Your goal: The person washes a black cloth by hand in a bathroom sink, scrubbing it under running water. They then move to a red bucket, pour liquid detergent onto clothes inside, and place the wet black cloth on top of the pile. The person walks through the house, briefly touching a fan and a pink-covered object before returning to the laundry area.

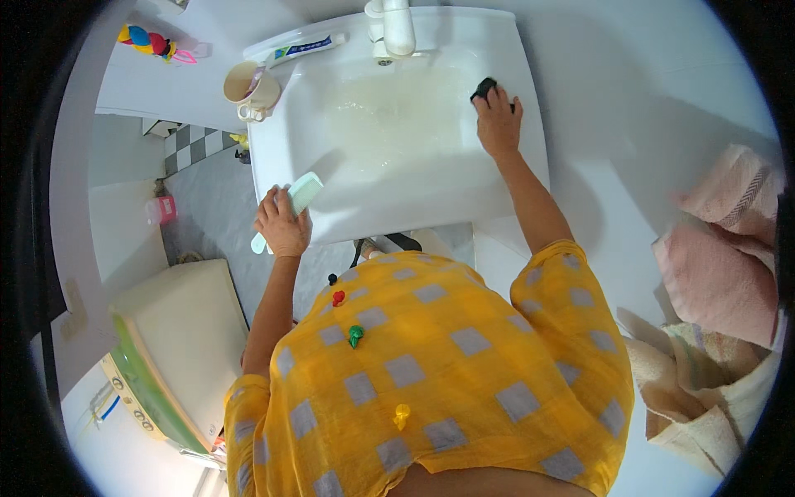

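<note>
White sink (513, 178) before me, cup (251, 88) on its far-left rim, toothpaste tube (306, 48) on the back ledge beside the cup, tap (393, 29) right of the tube, water pooled in the basin

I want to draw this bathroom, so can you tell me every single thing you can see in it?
Sink: one, white, top middle, some water in the basin.
Tap: one, white, above the basin.
Toothpaste tube: one, white with blue, on the sink's back left edge.
Mug: one, cream, at the sink's left corner.
Toy: one, many-coloured, on the white ledge at top left.
Towels: several, pink and cream, hanging at the right.
Washing machine: one, cream and green, lower left.
Brush: one, pale green, on the sink's front left edge.
Scrubber: one, dark, inside the basin at its right wall.
Left hand: holds the brush.
Right hand: presses the scrubber.
</note>
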The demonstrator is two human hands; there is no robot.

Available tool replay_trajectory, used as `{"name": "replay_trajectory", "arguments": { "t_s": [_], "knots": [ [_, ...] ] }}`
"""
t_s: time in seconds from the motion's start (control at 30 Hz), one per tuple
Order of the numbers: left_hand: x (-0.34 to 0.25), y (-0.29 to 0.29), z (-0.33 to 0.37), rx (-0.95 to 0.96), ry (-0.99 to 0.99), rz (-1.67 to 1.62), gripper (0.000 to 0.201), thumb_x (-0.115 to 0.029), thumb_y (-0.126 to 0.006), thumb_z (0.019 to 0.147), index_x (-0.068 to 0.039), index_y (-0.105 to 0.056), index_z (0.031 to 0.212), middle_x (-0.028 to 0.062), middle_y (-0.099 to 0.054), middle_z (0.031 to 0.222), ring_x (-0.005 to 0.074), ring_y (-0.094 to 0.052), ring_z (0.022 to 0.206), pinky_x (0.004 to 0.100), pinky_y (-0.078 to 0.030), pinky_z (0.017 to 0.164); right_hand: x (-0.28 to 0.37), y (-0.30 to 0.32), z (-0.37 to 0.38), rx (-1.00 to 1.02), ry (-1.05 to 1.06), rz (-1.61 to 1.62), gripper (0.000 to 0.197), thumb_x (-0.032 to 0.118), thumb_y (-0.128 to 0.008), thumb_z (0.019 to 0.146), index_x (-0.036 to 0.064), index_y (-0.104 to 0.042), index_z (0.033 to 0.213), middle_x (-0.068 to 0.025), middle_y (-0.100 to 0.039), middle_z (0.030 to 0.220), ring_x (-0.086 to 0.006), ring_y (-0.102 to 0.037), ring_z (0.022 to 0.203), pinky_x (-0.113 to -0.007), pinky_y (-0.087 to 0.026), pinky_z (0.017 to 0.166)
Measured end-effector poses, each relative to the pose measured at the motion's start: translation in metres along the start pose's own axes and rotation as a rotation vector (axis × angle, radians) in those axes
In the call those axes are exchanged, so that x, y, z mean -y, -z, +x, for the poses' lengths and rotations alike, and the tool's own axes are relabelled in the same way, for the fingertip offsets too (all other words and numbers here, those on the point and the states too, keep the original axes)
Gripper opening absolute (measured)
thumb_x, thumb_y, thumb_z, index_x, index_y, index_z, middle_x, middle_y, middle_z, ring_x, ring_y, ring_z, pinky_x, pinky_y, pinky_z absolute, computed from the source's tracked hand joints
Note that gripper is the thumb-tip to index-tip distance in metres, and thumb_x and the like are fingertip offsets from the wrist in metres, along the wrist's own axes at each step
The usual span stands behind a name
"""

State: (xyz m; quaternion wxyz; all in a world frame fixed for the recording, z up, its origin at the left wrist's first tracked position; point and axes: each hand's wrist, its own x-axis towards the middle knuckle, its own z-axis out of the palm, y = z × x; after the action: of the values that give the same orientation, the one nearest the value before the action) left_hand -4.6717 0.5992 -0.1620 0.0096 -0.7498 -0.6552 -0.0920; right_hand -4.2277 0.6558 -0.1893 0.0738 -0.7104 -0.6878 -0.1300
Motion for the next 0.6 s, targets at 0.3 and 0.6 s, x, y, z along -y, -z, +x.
{"name": "replay_trajectory", "arguments": {
  "t_s": [0.3, 0.6],
  "knots": [
    [-0.005, 0.008, 0.002, 0.089, 0.080, -0.004, 0.059, -0.019, -0.066, 0.070, -0.015, -0.045, 0.124, 0.0062, -0.040, 0.130, 0.0281, -0.036, 0.120, 0.0445, -0.029, 0.093, 0.048, 0.027, 0.059, 0.235, -0.118, 0.632, 0.021, 0.027, -0.054, 0.087, 0.0078, -0.061, 0.090, -0.0106, -0.065, 0.076, -0.0328, -0.061, 0.074, -0.043, -0.047, 0.071],
    [-0.005, 0.009, -0.002, 0.077, 0.096, -0.010, 0.057, -0.019, -0.066, 0.070, -0.013, -0.046, 0.123, 0.0070, -0.041, 0.129, 0.0282, -0.037, 0.119, 0.0435, -0.030, 0.092, 0.084, 0.051, 0.135, 0.187, -0.104, 0.775, 0.026, 0.025, -0.049, 0.089, 0.0048, -0.065, 0.085, -0.0147, -0.064, 0.084, -0.0319, -0.061, 0.080, -0.041, -0.046, 0.073]
  ]
}}
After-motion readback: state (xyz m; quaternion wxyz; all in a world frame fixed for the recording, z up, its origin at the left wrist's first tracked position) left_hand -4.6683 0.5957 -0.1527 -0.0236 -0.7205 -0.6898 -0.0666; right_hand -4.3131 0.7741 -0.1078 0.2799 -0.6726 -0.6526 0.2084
